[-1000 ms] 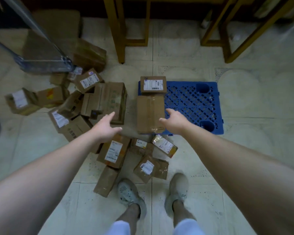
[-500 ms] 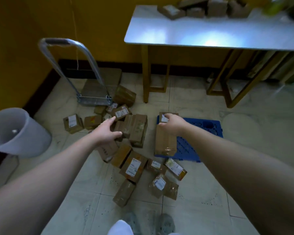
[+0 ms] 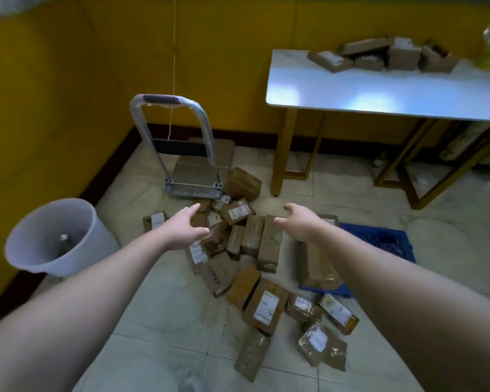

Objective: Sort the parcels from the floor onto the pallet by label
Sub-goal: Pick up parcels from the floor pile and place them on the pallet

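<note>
1. Parcels (image 3: 255, 244) are still mostly heaped on the tiled floor, in a loose pile running from the foot of the hand trolley (image 3: 193, 179) down toward your feet; most are brown cartons, and a few near the bottom are soft wrapped packets with white labels.
2. The blue pallet (image 3: 385, 239) sits to the right of the pile. You have one long carton (image 3: 318, 267) lying on its near left edge, and what looks like a second box behind your right wrist, though your arm hides most of it.
3. Judged from that, you are early in the sort: a couple of pieces placed at most, well over a dozen left on the floor.
4. Your left hand (image 3: 183, 229) hangs above the left side of the heap, fingers spread and loosely curved, gripping nothing.
5. Your right hand (image 3: 300, 222) hovers over the upright cartons in the middle of the pile, thumb and fingers parted wide, also empty.
6. The tall cartons (image 3: 269, 241) lie between and just below your two hands; neither hand appears to touch them.
7. More boxes sit on the table (image 3: 351, 94) at the back; I cannot tell whether they belong to this sort.
8. Several labels face away or are blurred, so expect to turn pieces over before you choose their place.
</note>
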`<state>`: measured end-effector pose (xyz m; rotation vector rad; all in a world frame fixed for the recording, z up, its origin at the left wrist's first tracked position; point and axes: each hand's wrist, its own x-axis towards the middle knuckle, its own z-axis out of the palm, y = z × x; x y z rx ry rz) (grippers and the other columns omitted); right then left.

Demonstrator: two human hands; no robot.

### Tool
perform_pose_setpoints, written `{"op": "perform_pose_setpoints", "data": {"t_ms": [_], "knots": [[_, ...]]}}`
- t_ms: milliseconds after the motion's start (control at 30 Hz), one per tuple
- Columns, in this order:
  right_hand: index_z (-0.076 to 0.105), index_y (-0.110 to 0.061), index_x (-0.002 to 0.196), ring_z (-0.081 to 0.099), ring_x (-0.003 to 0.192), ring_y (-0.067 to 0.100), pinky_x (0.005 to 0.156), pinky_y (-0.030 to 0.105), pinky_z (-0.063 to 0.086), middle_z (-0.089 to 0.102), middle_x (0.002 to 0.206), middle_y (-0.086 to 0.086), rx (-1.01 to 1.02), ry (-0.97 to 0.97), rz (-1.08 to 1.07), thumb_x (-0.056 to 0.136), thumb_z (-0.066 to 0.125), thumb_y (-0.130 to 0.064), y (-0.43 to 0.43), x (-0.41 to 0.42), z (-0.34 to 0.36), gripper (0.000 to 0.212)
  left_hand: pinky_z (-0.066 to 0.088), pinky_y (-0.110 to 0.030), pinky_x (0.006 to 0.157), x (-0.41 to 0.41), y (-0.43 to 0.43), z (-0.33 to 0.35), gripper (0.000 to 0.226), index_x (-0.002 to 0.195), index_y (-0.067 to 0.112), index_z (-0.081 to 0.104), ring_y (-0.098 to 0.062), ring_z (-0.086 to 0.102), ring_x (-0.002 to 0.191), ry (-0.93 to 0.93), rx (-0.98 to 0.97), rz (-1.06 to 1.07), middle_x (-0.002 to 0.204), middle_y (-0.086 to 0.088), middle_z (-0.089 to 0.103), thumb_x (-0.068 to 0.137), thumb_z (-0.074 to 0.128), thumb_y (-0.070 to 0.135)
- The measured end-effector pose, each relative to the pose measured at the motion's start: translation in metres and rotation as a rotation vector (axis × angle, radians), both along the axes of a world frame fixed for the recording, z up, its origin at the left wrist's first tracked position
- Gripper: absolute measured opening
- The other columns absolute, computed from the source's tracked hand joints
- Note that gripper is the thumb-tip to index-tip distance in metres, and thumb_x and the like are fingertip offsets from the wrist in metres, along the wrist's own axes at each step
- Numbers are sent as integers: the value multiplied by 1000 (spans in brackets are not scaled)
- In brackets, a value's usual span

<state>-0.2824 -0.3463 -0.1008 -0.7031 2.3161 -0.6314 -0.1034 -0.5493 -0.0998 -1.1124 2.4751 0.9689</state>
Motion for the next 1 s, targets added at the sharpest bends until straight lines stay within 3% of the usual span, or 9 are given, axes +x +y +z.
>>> {"op": "perform_pose_setpoints", "data": {"t_ms": [233,433,567,667,767,900,1000], "knots": [[25,-16,151,38,136,26,107,38,39,34,152,10,86,-183,-61,95,55,-34,-43,48,-44,66,28,-40,112,9,-57,-34,78,151,25,17,-24,27,140,-75,123,-41,156,-7,23,88,62,36],[25,-18,150,41,133,25,98,33,41,37,151,9,174,-265,-175,93,57,-37,-17,19,-96,68,38,-38,104,-27,-44,-79,76,150,29,19,-26,36,135,-142,213,-70,154,-6,27,88,62,37],[27,-18,149,46,129,23,89,28,42,39,149,8,190,-290,-222,94,56,-36,-4,-5,-143,65,34,-37,106,-57,-24,-125,74,150,29,19,-24,29,139,-182,235,-106,156,-4,23,89,61,37],[29,-21,148,57,111,16,78,24,48,41,148,6,212,-331,-295,93,56,-37,8,-12,-192,64,34,-39,107,-81,-6,-175,73,149,29,20,-25,32,138,-217,254,-130,155,-6,26,89,60,37],[32,-20,147,52,120,22,94,36,48,47,143,7,266,-376,-352,92,57,-39,22,-12,-254,63,35,-36,105,-99,13,-236,72,149,28,21,-24,34,136,-258,312,-170,153,-6,29,89,60,36],[30,-16,148,52,121,25,98,39,46,47,143,10,300,-434,-432,93,57,-38,38,-10,-350,66,37,-36,106,-121,29,-337,74,149,25,20,-24,40,133,-332,378,-244,151,-8,34,88,62,34],[33,-12,146,57,110,26,82,35,49,52,136,10,289,-473,-507,93,57,-37,45,-8,-422,63,41,-30,97,-132,37,-418,76,149,20,21,-25,44,130,-375,381,-253,149,-9,38,87,63,36]]}}
